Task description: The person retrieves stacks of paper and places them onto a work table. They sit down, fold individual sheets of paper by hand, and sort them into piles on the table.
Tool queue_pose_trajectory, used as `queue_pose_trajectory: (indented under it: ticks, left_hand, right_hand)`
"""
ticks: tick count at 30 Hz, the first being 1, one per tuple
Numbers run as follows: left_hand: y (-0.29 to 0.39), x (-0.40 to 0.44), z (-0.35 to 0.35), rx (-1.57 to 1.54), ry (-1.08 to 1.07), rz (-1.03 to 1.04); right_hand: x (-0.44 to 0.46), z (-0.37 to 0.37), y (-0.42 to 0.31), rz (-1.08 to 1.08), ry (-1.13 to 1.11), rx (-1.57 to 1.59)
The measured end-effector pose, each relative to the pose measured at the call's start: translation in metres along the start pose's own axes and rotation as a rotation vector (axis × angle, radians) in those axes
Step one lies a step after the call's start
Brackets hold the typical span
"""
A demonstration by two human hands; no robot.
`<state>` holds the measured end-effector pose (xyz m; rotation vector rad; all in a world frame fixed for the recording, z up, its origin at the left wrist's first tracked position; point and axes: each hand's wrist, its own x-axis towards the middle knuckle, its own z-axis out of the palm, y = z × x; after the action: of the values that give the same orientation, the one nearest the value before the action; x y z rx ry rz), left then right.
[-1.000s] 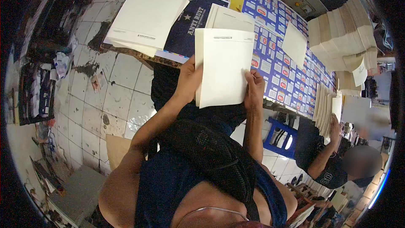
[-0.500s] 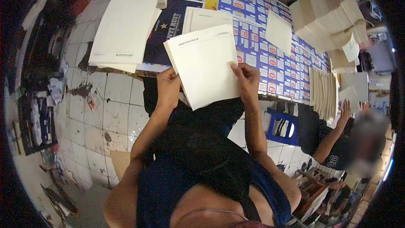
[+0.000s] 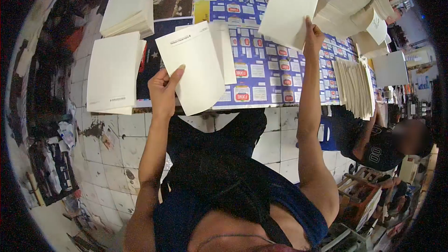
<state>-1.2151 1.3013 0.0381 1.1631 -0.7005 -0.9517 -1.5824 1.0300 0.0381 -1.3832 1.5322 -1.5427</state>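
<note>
My left hand (image 3: 164, 88) pinches the left edge of a cream printed sheet (image 3: 193, 70), thumb on top; whether more sheets lie under it, I cannot tell. Behind it, other pale sheets (image 3: 226, 53) rest on the table. My right hand (image 3: 312, 37), raised to the right, grips the lower right corner of another cream sheet (image 3: 289, 11), small print along its top edge. A pile of printed sheets (image 3: 112, 72) lies at the table's left front, and a thicker paper stack (image 3: 126, 7) stands behind it.
Blue label-printed sheets (image 3: 266, 81) cover the table. Tall paper stacks (image 3: 345, 0) stand at the back right, with a row of folded paper bundles (image 3: 352, 86) nearer the front. A co-worker in a dark shirt (image 3: 378, 147) is at the right, by a blue stool (image 3: 326, 133).
My hands have moved apart. The right one has gone up and right with a sheet; the left has moved slightly left, holding the other. The view has shifted.
</note>
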Motion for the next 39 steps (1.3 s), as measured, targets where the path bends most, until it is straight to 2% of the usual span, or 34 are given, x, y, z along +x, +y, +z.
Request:
queue_pose_trajectory:
  ticks: [4,7,10,12,14,16,17,18,20,22,24,26,28,30,32,33,35,36,38,39]
  left_hand:
    - [0.017,0.006,0.018,0.002,-0.028,0.083]
    - [0.028,0.012,0.024,-0.034,-0.062,0.075]
    - [0.025,0.033,0.032,-0.068,-0.016,0.003]
    - [0.007,0.053,0.027,0.005,-0.090,-0.108]
    - [-0.019,0.074,0.022,0.252,-0.040,-0.188]
    - [-0.051,0.076,0.012,1.165,0.074,0.378]
    - [-0.041,0.059,0.016,1.216,0.096,0.462]
    - [-0.017,0.034,0.021,1.167,0.029,0.499]
    - [0.028,0.001,0.019,1.130,-0.059,0.515]
    - [0.048,-0.003,-0.009,1.405,0.118,0.634]
    - [0.057,0.005,-0.047,1.683,0.270,0.556]
    - [0.050,0.001,-0.081,1.845,0.162,0.258]
    - [0.046,-0.020,-0.090,1.845,0.083,0.330]
    - [0.051,-0.039,-0.091,1.641,0.046,0.473]
    - [0.069,-0.059,-0.085,1.319,-0.038,0.442]
    - [0.075,-0.068,-0.083,1.270,-0.085,0.450]
    - [0.083,-0.082,-0.080,1.168,-0.177,0.473]
    - [0.082,-0.084,-0.082,1.163,-0.184,0.529]
    - [0.078,-0.089,-0.091,1.159,-0.196,0.642]
    - [0.081,-0.098,-0.091,1.073,-0.227,0.530]
  right_hand:
    - [0.045,-0.008,0.046,-0.074,0.036,-0.382]
    - [0.066,-0.015,0.107,-0.259,0.004,-0.844]
    - [0.066,-0.020,0.111,-0.371,0.153,-0.762]
    - [0.056,-0.022,0.099,-0.311,0.099,-0.663]
    - [0.020,-0.022,0.060,-0.236,0.045,-0.448]
    - [-0.012,-0.024,0.031,-0.313,0.002,-0.398]
    - [-0.025,-0.026,0.025,-0.366,-0.028,-0.336]
    - [-0.039,-0.026,0.019,-0.377,-0.007,-0.361]
    - [-0.067,-0.028,0.002,-0.329,-0.086,-0.291]
    - [-0.092,-0.020,-0.020,-0.283,-0.156,-0.291]
    - [-0.110,-0.007,-0.029,-0.323,-0.221,-0.238]
    - [-0.129,0.013,-0.036,-0.321,-0.317,-0.121]
    - [-0.155,0.037,-0.052,-0.338,-0.417,-0.104]
    - [-0.182,0.075,-0.050,-0.284,-0.559,0.087]
    - [-0.216,0.104,-0.079,0.027,-0.863,0.333]
    - [-0.230,0.122,-0.075,0.236,-1.042,0.536]
    - [-0.245,0.155,-0.081,0.817,-1.358,0.788]
    - [-0.254,0.167,-0.086,0.996,-1.409,0.847]
    - [-0.269,0.188,-0.092,1.075,-1.472,0.839]
    - [-0.279,0.200,-0.091,1.000,-1.395,0.719]
